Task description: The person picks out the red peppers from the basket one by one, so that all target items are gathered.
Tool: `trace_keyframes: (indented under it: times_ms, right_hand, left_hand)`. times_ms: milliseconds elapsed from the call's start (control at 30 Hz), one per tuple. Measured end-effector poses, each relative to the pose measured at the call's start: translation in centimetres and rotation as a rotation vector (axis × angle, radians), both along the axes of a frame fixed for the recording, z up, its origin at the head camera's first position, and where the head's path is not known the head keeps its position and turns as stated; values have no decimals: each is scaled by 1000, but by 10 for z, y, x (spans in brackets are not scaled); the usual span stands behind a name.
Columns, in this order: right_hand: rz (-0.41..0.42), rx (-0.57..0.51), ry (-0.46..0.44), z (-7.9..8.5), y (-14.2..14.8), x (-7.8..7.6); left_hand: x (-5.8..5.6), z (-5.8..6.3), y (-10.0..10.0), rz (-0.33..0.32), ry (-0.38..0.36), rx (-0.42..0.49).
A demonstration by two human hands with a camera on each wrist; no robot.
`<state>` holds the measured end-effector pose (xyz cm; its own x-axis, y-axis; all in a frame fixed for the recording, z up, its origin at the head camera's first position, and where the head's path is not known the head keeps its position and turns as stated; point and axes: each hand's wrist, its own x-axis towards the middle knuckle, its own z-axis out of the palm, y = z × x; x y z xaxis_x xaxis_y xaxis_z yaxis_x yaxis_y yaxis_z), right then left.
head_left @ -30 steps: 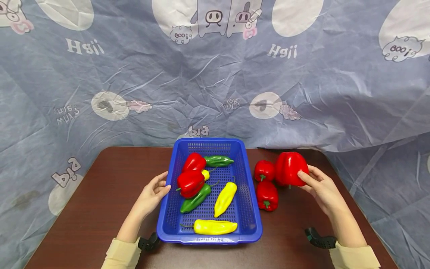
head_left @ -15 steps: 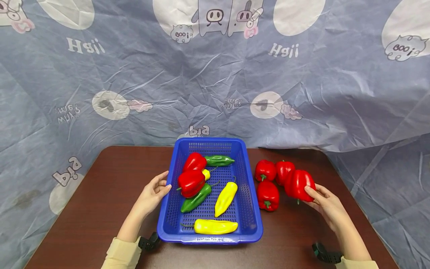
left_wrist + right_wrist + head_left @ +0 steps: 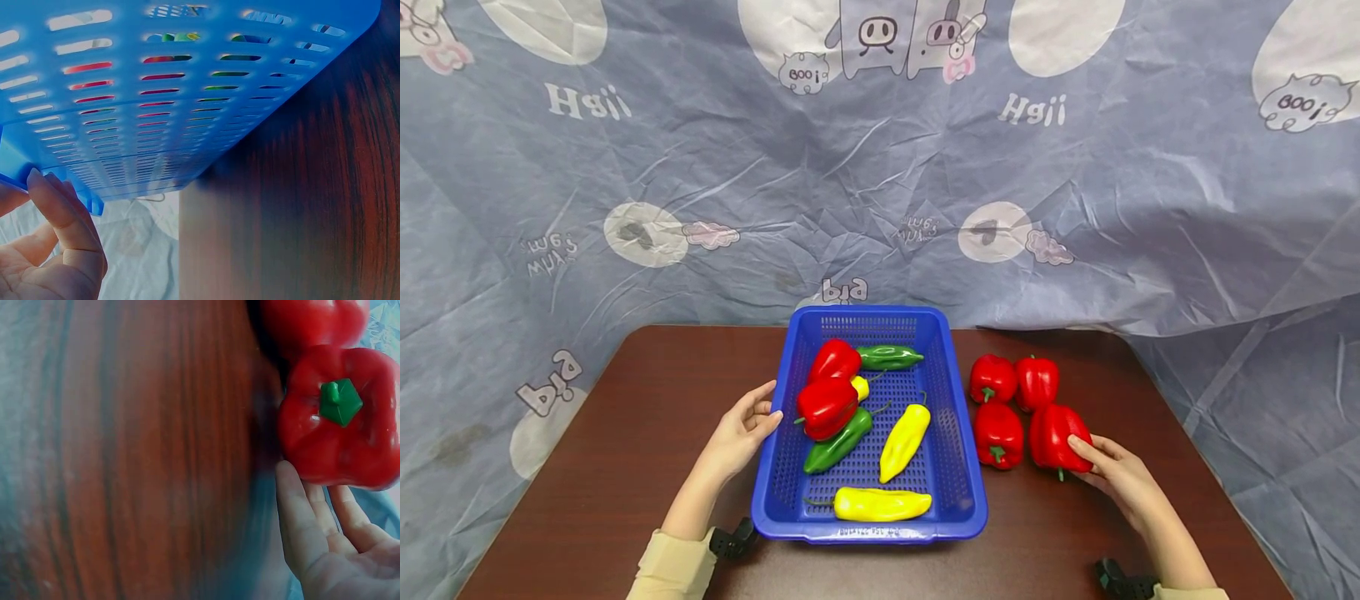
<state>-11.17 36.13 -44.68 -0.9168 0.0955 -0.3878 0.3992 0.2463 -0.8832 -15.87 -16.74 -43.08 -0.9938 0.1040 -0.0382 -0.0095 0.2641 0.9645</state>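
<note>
My left hand grips the left rim of a blue plastic basket, thumb and fingers at its edge. In the left wrist view the curled fingers meet that rim, beside the slotted wall. To the right of the basket, my right hand holds a red bell pepper from its right side, thumb on top. Its green stem faces the right wrist camera. Three more red bell peppers stand close by: one at front left, one behind it, one at back right.
Inside the basket lie two red bell peppers, two green peppers and several yellow ones, including a long yellow pepper along the front. The brown table ends at a grey-blue patterned cloth hanging behind.
My right hand has carried the red bell pepper from above the back-right pepper toward me and down, beside the front-left one. My left hand and the basket have stayed put.
</note>
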Motion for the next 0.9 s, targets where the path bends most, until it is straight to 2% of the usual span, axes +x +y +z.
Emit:
trace_keyframes:
  times_ms: [200, 467, 667, 900]
  right_hand:
    - [17, 29, -15, -4, -3, 0]
    - [41, 59, -27, -2, -6, -2]
    - [65, 135, -59, 1, -6, -3]
    - [81, 202, -42, -1, -8, -5]
  left_hand:
    - [-1, 1, 0, -1, 3, -7]
    - [0, 1, 0, 1, -4, -11]
    - [0, 2, 0, 1, -13, -16]
    - [-1, 1, -1, 2, -10, -17]
